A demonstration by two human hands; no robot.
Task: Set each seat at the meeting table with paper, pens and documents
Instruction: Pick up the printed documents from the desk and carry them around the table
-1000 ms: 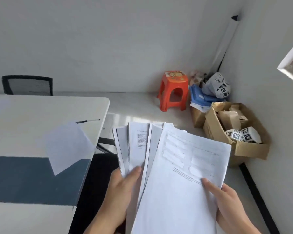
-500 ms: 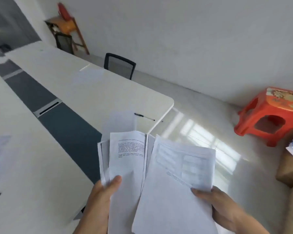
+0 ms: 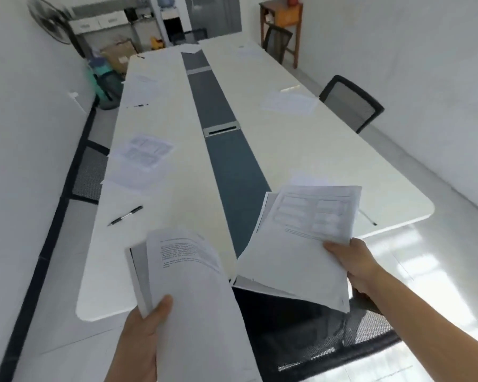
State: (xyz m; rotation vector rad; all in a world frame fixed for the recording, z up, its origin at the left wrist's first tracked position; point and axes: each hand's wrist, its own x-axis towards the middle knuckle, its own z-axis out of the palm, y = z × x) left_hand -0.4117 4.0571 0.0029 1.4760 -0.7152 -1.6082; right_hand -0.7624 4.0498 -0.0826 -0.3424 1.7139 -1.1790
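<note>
Since half a second ago the view has been swung left down the meeting table (image 3: pixel 301 150), and the fanned sheets have been split into two bunches, one per hand. The table runs near to far with a dark strip down the middle; papers are already laid at seats along the left edge (image 3: pixel 144 153) and the right edge (image 3: pixel 289 103), and a pen (image 3: pixel 125 215) lies near left. A mesh chair (image 3: pixel 323 340) is tucked at the near end.

The thicker bunch (image 3: pixel 188 293) is pinched at its lower edge by the left hand (image 3: pixel 142 343), thumb on top. The form sheets (image 3: pixel 301 244) are pinched at their right edge by the right hand (image 3: pixel 356 263), over the near right corner.

The paper is judged light, floppy and slippery between sheets; it droops away from the grip, so an edge pinch close to a corner is advised.
</note>
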